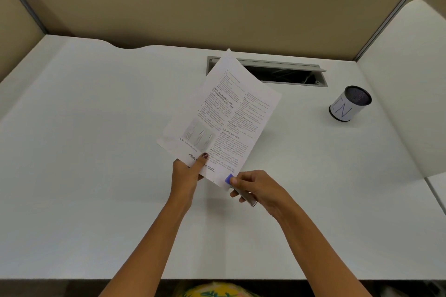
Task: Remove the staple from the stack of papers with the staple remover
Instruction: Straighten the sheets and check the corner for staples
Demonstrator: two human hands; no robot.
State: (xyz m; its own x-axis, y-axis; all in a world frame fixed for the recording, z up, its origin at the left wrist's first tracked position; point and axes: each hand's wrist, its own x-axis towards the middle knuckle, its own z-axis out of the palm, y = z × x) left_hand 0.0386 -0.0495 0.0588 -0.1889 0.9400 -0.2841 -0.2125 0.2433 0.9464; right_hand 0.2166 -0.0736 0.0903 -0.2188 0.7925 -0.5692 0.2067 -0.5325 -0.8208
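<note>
The counter (96,152) is wide and white, with a cable slot (284,72) at twelve o'clock and a mesh cup (350,103) out at two o'clock, well apart from my work. I hold the stack of papers (217,118) lifted and tilted over the middle of the counter, its near edge toward me. My left hand (185,173) pinches that near edge, thumb on top of the print, fingers underneath. My right hand (255,188) is closed around the staple remover (241,190), whose blue tip (228,179) touches the corner of the sheets at five o'clock. The staple itself is too small to make out; I judge it sits under that tip. To do this well, I should keep the corner taut with my left hand, slide the tip flat beneath the staple's back, then lever gently so the paper does not tear.
</note>
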